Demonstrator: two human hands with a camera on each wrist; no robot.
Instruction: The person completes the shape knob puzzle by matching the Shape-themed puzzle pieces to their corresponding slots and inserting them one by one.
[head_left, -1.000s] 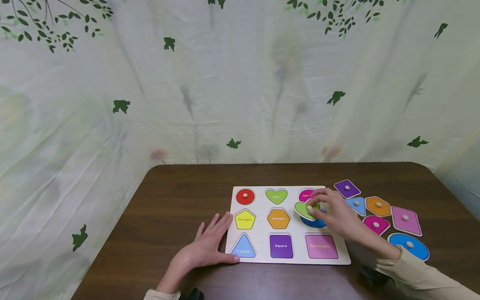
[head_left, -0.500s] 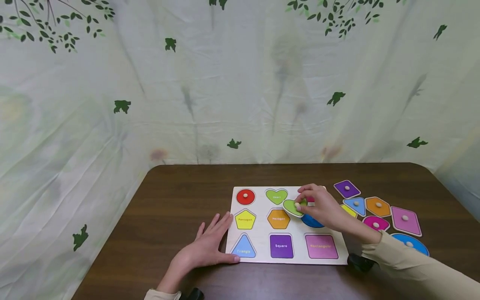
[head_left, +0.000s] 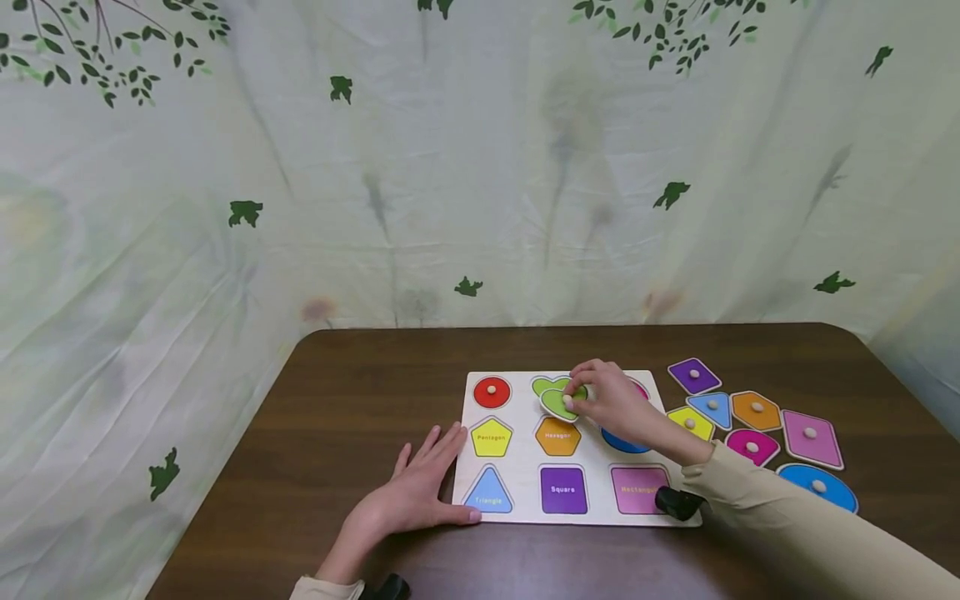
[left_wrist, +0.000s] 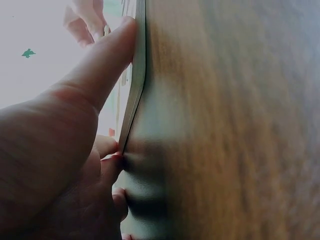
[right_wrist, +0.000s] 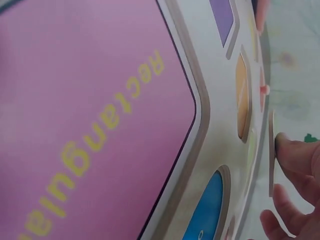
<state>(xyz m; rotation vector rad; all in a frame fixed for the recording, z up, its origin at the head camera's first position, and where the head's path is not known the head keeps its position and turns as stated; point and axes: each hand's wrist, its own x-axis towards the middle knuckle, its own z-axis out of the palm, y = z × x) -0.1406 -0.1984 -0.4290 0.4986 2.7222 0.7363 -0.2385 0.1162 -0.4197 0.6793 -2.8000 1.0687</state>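
Observation:
My right hand [head_left: 617,406] pinches the knob of a green heart puzzle piece [head_left: 557,405]. The piece is tilted over the near part of the green heart recess in the white shape board [head_left: 522,492]. In the right wrist view the heart piece shows edge-on as a thin strip [right_wrist: 272,155], raised off the board. My left hand [head_left: 411,493] lies at the board's left side, its fingers spread and fairly straight, the fingertips against the left edge. Its thumb [left_wrist: 112,47] rests on the near left corner. A red circle piece [head_left: 492,392] with a knob sits in its recess.
Right of the board lie loose knobbed pieces: purple square [head_left: 694,376], blue triangle [head_left: 712,408], yellow pentagon [head_left: 691,423], orange hexagon [head_left: 756,412], magenta half circle [head_left: 752,447], pink rectangle [head_left: 812,439] and blue oval [head_left: 817,488]. A printed curtain [head_left: 480,167] hangs behind the table [head_left: 360,400].
My right hand has carried the green heart piece leftwards and slightly away, from above the blue oval recess to the heart recess. My left hand has stayed in place.

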